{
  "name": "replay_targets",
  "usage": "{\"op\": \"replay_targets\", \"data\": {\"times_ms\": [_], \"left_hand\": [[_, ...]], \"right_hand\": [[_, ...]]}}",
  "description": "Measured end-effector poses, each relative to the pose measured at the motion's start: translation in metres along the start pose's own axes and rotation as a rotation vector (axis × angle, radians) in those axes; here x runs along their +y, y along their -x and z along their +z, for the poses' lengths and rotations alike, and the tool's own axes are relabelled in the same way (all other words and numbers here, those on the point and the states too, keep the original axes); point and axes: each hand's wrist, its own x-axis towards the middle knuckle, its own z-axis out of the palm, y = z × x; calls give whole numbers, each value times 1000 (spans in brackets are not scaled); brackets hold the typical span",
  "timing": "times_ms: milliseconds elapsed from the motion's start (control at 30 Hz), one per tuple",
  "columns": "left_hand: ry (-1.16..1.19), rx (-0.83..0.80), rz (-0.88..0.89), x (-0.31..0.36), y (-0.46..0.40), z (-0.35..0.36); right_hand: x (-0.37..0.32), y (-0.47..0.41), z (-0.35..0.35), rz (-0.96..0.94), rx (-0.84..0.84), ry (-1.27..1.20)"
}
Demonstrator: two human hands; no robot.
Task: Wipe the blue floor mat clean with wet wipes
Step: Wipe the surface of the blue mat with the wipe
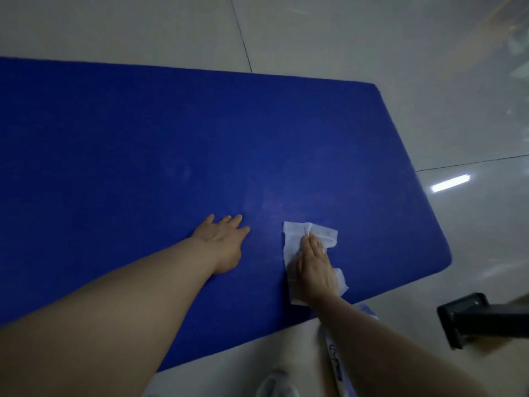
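Pale shiny tiles (329,38) cover the floor, with thin dark lines between them. One bright strip of light (450,183) shines on a tile at the right. On the tiles lies a big blue mat (143,138), flat, filling most of the view. Its far edge runs across the top, and its right end has round corners.

Straight fingers of the right hand (313,267) lie flat on a white wipe (309,233). They press it down and do not curl round it. The wipe is spread on the mat near the close edge, toward the right end. It is crumpled, and parts of it stick out past the fingertips and beside the wrist.

To the left, the left hand (223,245) rests flat on the bare mat. Its fingers are straight and a little spread, and it holds nothing. The two hands are near each other but do not touch. Both arms are bare and reach in from the bottom.

Near the right wrist, a faint paler patch shows on the blue.

Just off the mat, under the right arm, lies a white pack (333,356) with blue print, partly hidden. The print is too blurry to read. At the right edge sits a black thing (463,319) on the tiles, and I cannot tell what it is.
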Motion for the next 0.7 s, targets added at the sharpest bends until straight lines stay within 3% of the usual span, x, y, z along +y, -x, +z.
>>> {"op": "replay_targets", "data": {"times_ms": [167,333,533,700], "left_hand": [[26,94,34,0,19,-18],[105,290,9,-7,28,-33],[177,386,-25,-9,5,-35],[240,408,-14,1,-36,-36]], "right_hand": [[-30,17,-32,-10,82,-32],[-40,13,-79,-172,146,38],[-20,-53,-90,-381,89,151],[-3,-126,-92,-380,124,218]]}}
